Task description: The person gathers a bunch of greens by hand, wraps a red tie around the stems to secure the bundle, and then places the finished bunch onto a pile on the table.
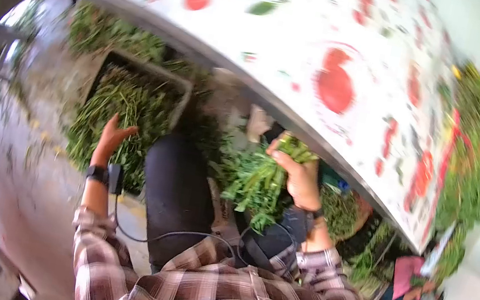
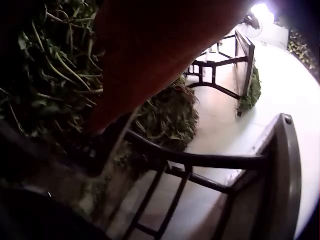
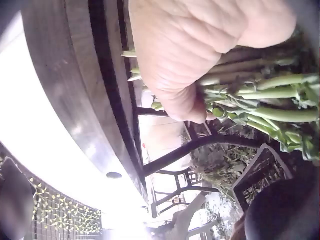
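My right hand point(image 1: 303, 184) grips a bunch of leafy green stems point(image 1: 258, 182) below the table's near edge. In the right wrist view, pale cut stem ends stick out past that hand point(image 3: 195, 55), and thick green stems point(image 3: 280, 97) spread on its other side. My left hand point(image 1: 112, 140) is over loose greens point(image 1: 133, 99) heaped in a dark crate point(image 1: 184, 92), thumb and fingers spread apart. The left wrist view has this hand point(image 2: 150, 60) large and dark across the greens point(image 2: 55, 75), with its fingertips near the crate's edge.
A table with a fruit-patterned cover point(image 1: 260, 38) slants across the top. A tall pile of greens point(image 1: 478, 147) stands at its right end. More greens point(image 1: 116, 32) lie on the floor behind the crate. A dark metal table frame point(image 2: 210, 160) shows in the left wrist view.
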`<state>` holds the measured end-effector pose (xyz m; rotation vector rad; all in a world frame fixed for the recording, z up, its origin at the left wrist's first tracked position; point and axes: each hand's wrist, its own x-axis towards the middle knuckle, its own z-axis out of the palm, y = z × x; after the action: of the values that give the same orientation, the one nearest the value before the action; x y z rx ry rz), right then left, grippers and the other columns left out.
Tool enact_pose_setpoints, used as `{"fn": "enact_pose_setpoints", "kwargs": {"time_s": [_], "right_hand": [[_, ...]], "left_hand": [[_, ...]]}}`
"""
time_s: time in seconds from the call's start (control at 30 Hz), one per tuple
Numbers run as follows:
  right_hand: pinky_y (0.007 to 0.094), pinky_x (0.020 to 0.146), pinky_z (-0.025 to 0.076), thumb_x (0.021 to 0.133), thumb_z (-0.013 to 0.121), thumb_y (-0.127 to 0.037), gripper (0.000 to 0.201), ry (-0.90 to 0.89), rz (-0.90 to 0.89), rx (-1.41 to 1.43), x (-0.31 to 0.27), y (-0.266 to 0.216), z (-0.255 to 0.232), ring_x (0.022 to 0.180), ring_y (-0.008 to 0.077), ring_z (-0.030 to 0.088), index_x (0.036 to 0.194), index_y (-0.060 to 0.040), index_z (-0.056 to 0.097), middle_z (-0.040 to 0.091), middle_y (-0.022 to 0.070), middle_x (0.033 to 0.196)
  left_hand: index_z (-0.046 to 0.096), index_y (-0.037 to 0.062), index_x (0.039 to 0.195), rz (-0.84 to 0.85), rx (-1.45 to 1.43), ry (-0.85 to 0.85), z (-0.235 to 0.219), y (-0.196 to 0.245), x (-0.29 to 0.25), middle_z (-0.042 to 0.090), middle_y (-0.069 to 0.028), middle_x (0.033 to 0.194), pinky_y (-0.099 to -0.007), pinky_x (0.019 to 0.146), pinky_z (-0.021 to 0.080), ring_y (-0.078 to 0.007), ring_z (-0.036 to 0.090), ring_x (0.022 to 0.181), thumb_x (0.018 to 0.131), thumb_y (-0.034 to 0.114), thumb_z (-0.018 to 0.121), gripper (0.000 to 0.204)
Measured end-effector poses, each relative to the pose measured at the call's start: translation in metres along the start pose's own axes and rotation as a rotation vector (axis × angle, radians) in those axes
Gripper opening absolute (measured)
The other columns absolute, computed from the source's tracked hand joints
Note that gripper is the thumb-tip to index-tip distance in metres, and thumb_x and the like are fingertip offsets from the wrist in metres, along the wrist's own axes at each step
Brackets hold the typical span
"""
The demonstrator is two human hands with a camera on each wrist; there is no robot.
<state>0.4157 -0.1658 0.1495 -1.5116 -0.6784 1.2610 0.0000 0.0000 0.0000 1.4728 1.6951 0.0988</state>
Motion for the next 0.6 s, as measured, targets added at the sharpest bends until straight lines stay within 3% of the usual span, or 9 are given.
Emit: {"fn": "enact_pose_setpoints", "kwargs": {"time_s": [0.03,0.07,0.1,0.13,0.3,0.37,0.43,0.47,0.6], "right_hand": [[0.0265,0.074,0.047,0.077,0.066,-0.01,0.016,0.037,-0.011,-0.05,-0.003,0.004,0.016,0.077,0.0121,0.059,0.091,-0.0029,0.062,0.065,0.0039,0.082],[0.0257,0.072,0.047,0.077,0.065,-0.005,0.015,0.056,-0.002,0.056,-0.003,0.014,0.03,0.075,0.0112,0.059,0.091,-0.0032,0.061,0.064,0.0036,0.082],[0.0254,0.071,0.046,0.077,0.065,-0.001,0.017,0.068,-0.069,-0.008,-0.007,-0.02,-0.019,0.075,0.0111,0.059,0.094,-0.003,0.06,0.064,0.0033,0.082],[0.0257,0.072,0.047,0.077,0.065,-0.001,0.02,0.037,-0.088,0.022,-0.014,-0.02,-0.017,0.076,0.0114,0.059,0.096,-0.0028,0.059,0.064,0.0035,0.082],[0.0275,0.073,0.049,0.073,0.067,0.003,0.031,-0.017,-0.163,0.163,-0.035,-0.015,-0.013,0.078,0.014,0.061,0.102,-0.0017,0.056,0.065,0.0052,0.084],[0.0273,0.073,0.049,0.072,0.068,0.005,0.033,-0.063,-0.119,0.246,-0.05,-0.022,-0.01,0.079,0.0138,0.062,0.102,-0.0015,0.056,0.064,0.0049,0.084],[0.0269,0.073,0.049,0.072,0.067,0.007,0.033,-0.079,-0.201,0.328,-0.063,-0.034,-0.004,0.079,0.0128,0.061,0.102,-0.0013,0.056,0.064,0.0044,0.086],[0.0261,0.074,0.05,0.073,0.069,0.005,0.032,-0.085,-0.254,0.303,-0.068,-0.04,-0.006,0.08,0.0115,0.061,0.101,-0.0021,0.057,0.064,0.0032,0.087],[0.0254,0.075,0.05,0.074,0.068,0.004,0.032,-0.124,-0.389,0.402,-0.097,-0.068,-0.012,0.081,0.0112,0.061,0.102,-0.0033,0.055,0.062,0.0026,0.088]], "left_hand": [[0.036,-0.0099,0.135,0.029,0.019,-0.039,0.0,0.004,0.012,0.043,-0.0262,0.136,-0.0381,0.106,0.032,-0.0309,0.042,0.128,0.077,0.032,0.072,0.08],[0.039,-0.0102,0.133,0.081,-0.086,-0.07,-0.011,-0.023,0.026,0.045,-0.0261,0.134,-0.0376,0.105,0.034,-0.0303,0.044,0.126,0.078,0.03,0.07,0.074],[0.042,-0.0105,0.131,0.236,-0.293,-0.068,0.038,0.033,0.041,0.047,-0.0261,0.133,-0.0371,0.103,0.036,-0.0298,0.047,0.124,0.08,0.028,0.068,0.068],[0.048,-0.0082,0.127,0.266,-0.27,-0.098,0.019,0.062,0.017,0.053,-0.0225,0.128,-0.0347,0.1,0.04,-0.0265,0.051,0.119,0.084,0.022,0.063,0.055],[0.053,-0.0033,0.125,0.473,-0.25,-0.098,-0.011,0.155,-0.047,0.06,-0.0138,0.12,-0.031,0.095,0.042,-0.0201,0.055,0.112,0.088,0.015,0.057,0.041],[0.051,-0.0025,0.127,0.549,-0.269,-0.256,-0.02,0.202,-0.097,0.059,-0.0151,0.121,-0.0338,0.097,0.042,-0.0224,0.055,0.113,0.087,0.025,0.06,0.049],[0.045,-0.0013,0.133,0.64,-0.499,-0.49,-0.006,0.237,-0.135,0.056,-0.0174,0.124,-0.0371,0.099,0.039,-0.0263,0.052,0.117,0.081,0.04,0.067,0.07],[0.036,-0.0014,0.138,0.68,-0.53,-0.572,0.007,0.256,-0.156,0.051,-0.0194,0.13,-0.04,0.104,0.034,-0.0295,0.046,0.124,0.072,0.052,0.071,0.092],[0.016,-0.0029,0.144,0.909,-0.548,-0.892,0.075,0.3,-0.196,0.036,-0.0169,0.142,-0.0366,0.11,0.024,-0.0252,0.032,0.134,0.058,0.053,0.082,0.122]]}}
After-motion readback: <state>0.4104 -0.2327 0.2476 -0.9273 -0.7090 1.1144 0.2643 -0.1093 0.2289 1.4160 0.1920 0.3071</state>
